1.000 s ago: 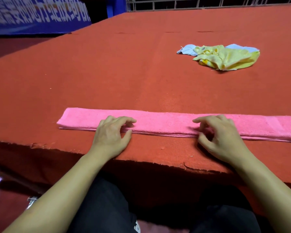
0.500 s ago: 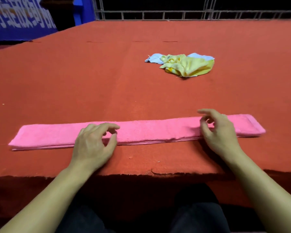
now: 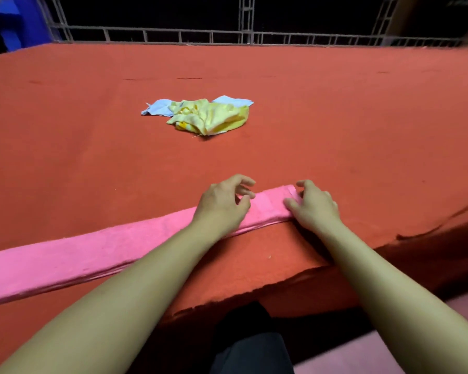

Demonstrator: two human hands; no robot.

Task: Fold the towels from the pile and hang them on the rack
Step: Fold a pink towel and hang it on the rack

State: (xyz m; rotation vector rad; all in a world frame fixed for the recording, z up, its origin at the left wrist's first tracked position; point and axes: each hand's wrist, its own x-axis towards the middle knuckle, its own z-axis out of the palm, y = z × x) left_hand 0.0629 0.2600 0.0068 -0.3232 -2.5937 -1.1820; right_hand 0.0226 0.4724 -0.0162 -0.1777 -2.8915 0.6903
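Observation:
A pink towel (image 3: 97, 252), folded into a long narrow strip, lies along the near edge of the red table (image 3: 335, 125) and runs off the frame at the left. My left hand (image 3: 222, 206) is over the strip close to its right end, fingers loosely curled, thumb touching the cloth. At that end my right hand (image 3: 315, 205) has its thumb on top and its fingers curled over the far corner. Farther back in the middle lies the pile: a crumpled yellow towel (image 3: 211, 117) on top of a light blue towel (image 3: 158, 107).
A metal railing (image 3: 227, 36) runs behind the table's far edge. The table's covering is torn along the near edge (image 3: 268, 287). My dark-trousered legs (image 3: 251, 344) are below it. No towel rack is in view.
Both hands have slid right along the pink strip, from its middle to its right end. The view has swung right, so the strip now extends off to the left.

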